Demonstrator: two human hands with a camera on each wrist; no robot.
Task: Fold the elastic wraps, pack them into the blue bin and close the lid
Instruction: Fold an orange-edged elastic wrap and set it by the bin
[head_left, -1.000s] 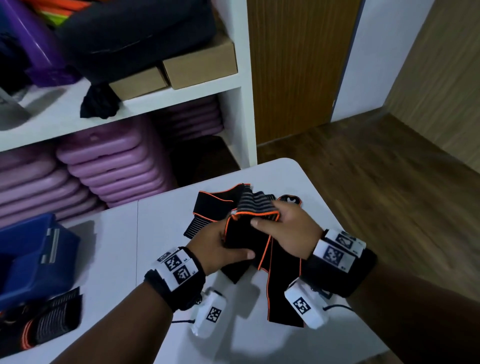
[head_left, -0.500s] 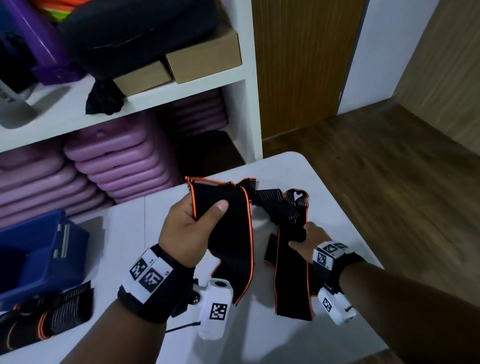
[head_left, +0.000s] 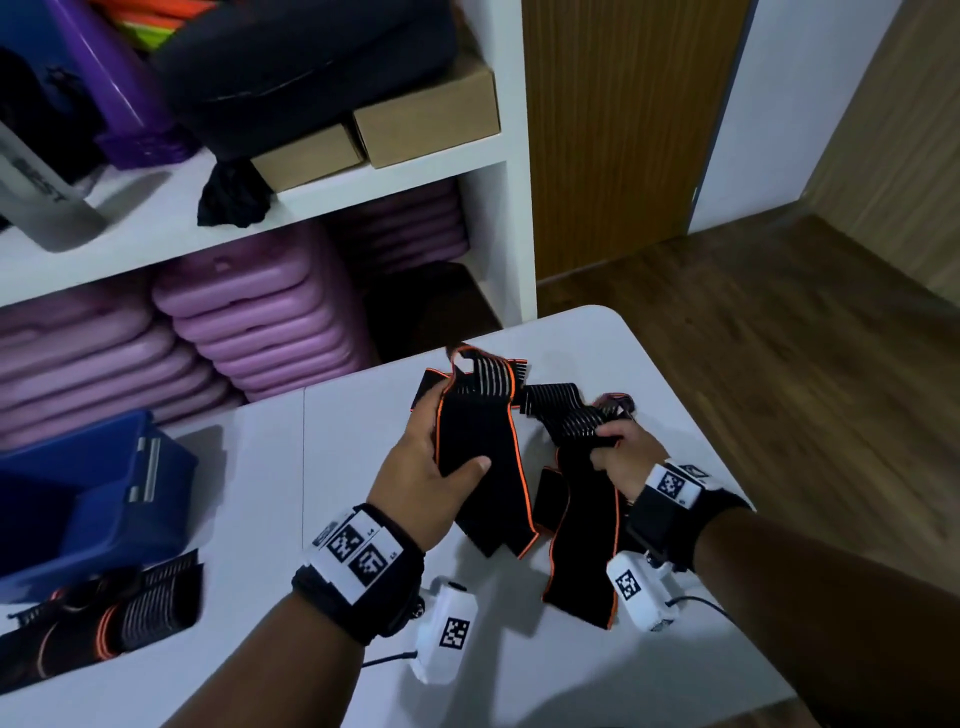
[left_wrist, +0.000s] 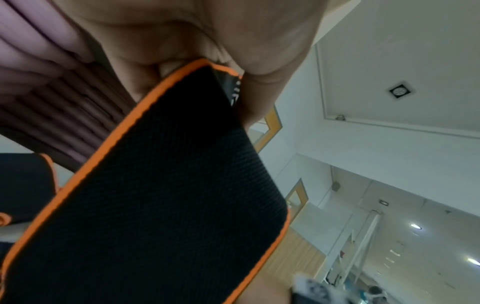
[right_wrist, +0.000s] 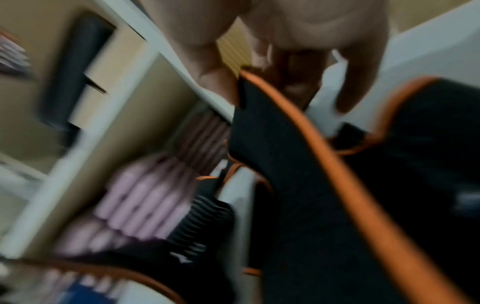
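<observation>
Black elastic wraps with orange edging lie and hang over the white table (head_left: 519, 670). My left hand (head_left: 434, 467) grips one wrap (head_left: 475, 441) near its top, thumb across the front; its end hangs down to the table. The left wrist view shows that wrap (left_wrist: 168, 195) pinched under the thumb. My right hand (head_left: 618, 454) grips a second wrap (head_left: 584, 530) at its striped end, the strip trailing toward me. In the blurred right wrist view the fingers hold that wrap (right_wrist: 285, 164). The blue bin (head_left: 88, 499) stands at the table's left.
Folded wraps (head_left: 104, 618) lie in front of the bin at the near left. A white shelf unit (head_left: 322, 192) behind the table holds purple mats (head_left: 249, 327), cardboard boxes (head_left: 426, 119) and dark bags. The table's right edge drops to wooden floor (head_left: 779, 364).
The hands, together on one bundle a second ago, have drawn apart. The left hand lifted one wrap up; the right hand moved right and took hold of the other wrap's striped end.
</observation>
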